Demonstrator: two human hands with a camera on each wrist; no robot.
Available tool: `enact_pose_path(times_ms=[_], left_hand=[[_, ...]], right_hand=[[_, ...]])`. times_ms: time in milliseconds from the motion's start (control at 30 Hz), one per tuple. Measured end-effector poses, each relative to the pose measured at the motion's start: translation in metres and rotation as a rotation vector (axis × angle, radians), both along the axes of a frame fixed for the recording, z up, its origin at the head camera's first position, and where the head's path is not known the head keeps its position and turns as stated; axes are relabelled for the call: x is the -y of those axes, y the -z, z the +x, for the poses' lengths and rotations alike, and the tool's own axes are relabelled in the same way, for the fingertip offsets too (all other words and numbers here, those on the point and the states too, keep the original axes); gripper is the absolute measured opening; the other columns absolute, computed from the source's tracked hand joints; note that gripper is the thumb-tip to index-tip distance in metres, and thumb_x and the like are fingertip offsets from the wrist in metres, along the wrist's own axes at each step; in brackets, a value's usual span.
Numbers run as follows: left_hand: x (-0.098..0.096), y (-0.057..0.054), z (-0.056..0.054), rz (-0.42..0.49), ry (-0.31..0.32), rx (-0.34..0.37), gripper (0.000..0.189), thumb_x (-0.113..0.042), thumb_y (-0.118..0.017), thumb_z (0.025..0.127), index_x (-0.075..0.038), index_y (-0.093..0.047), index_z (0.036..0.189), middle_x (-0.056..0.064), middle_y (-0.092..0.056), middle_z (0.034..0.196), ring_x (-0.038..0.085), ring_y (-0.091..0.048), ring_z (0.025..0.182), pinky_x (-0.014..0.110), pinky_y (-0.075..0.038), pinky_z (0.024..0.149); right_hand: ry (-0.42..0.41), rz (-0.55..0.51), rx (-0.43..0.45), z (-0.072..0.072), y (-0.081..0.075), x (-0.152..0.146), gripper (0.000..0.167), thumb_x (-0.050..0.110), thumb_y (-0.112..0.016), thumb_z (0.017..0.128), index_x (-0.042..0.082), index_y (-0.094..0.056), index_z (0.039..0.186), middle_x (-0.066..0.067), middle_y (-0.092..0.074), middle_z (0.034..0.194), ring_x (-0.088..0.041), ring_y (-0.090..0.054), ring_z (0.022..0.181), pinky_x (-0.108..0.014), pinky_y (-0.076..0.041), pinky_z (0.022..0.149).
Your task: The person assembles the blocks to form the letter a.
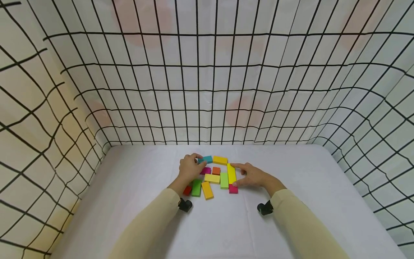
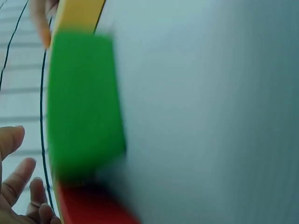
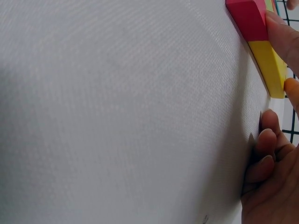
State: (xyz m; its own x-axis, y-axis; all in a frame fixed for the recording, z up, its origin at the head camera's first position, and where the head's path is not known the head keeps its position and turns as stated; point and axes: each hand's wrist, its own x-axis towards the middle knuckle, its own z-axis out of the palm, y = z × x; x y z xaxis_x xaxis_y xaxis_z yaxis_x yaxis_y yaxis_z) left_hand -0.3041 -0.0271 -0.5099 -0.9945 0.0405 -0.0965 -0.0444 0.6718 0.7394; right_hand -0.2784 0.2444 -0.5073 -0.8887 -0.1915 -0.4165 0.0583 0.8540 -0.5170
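My right hand (image 1: 253, 175) is at a long yellow block (image 1: 231, 174), with the index finger at its far end and the thumb at its near end. In the right wrist view, the thumb (image 3: 282, 39) lies by the joint where the yellow block (image 3: 268, 63) meets a magenta block (image 3: 245, 18); the other fingers are curled close over the cloth. My left hand (image 1: 188, 168) reaches over the left side of the group, index finger and thumb spread by a teal block (image 1: 207, 159). The left wrist view shows its fingers (image 2: 18, 179) apart, nothing between them.
Around the hands lie a yellow block (image 1: 220, 160), an orange block (image 1: 216, 171), a light green block (image 1: 224, 180) and a pale yellow block (image 1: 212, 178). Nearer lie green (image 1: 196, 188), red (image 1: 187, 190) and amber (image 1: 207, 190) blocks. Black wire mesh (image 1: 207, 90) rises behind the white table (image 1: 291, 165).
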Motion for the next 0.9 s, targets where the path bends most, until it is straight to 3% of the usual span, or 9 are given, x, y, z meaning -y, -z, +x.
enact_pose_path(times_ms=[233, 467, 633, 900], left_hand=[[-0.023, 0.000, 0.015, -0.103, 0.231, -0.109, 0.031, -0.042, -0.071, 0.094, -0.018, -0.073, 0.114, 0.005, -0.058, 0.098, 0.027, -0.045, 0.102, 0.043, -0.036, 0.086], [-0.040, -0.008, 0.025, -0.203, 0.374, -0.131, 0.031, -0.040, -0.072, 0.094, -0.021, -0.074, 0.119, 0.005, -0.063, 0.111, 0.025, -0.046, 0.104, 0.039, -0.037, 0.083], [-0.045, -0.013, 0.029, -0.259, 0.436, -0.120, 0.032, -0.039, -0.073, 0.093, -0.022, -0.074, 0.121, 0.000, -0.059, 0.098, 0.022, -0.043, 0.100, 0.034, -0.036, 0.079], [-0.047, -0.014, 0.033, -0.331, 0.462, -0.131, 0.032, -0.039, -0.072, 0.094, -0.022, -0.074, 0.120, -0.001, -0.063, 0.102, 0.021, -0.044, 0.100, 0.033, -0.036, 0.081]], right_hand=[[-0.007, -0.013, 0.005, -0.002, 0.002, -0.002, 0.096, 0.059, -0.086, 0.071, 0.044, -0.040, 0.154, -0.007, -0.053, 0.121, -0.026, -0.051, 0.109, -0.047, -0.050, 0.092], [-0.025, -0.030, -0.012, -0.003, 0.002, -0.005, 0.094, 0.058, -0.086, 0.072, 0.044, -0.041, 0.154, -0.007, -0.053, 0.118, -0.026, -0.051, 0.108, -0.046, -0.051, 0.090], [-0.030, -0.033, -0.019, -0.003, 0.002, -0.005, 0.094, 0.059, -0.086, 0.072, 0.043, -0.042, 0.154, -0.007, -0.052, 0.117, -0.025, -0.051, 0.107, -0.044, -0.050, 0.089], [-0.032, -0.036, -0.022, -0.002, 0.002, -0.005, 0.094, 0.057, -0.086, 0.073, 0.042, -0.042, 0.154, -0.007, -0.052, 0.114, -0.025, -0.050, 0.106, -0.042, -0.049, 0.087]])
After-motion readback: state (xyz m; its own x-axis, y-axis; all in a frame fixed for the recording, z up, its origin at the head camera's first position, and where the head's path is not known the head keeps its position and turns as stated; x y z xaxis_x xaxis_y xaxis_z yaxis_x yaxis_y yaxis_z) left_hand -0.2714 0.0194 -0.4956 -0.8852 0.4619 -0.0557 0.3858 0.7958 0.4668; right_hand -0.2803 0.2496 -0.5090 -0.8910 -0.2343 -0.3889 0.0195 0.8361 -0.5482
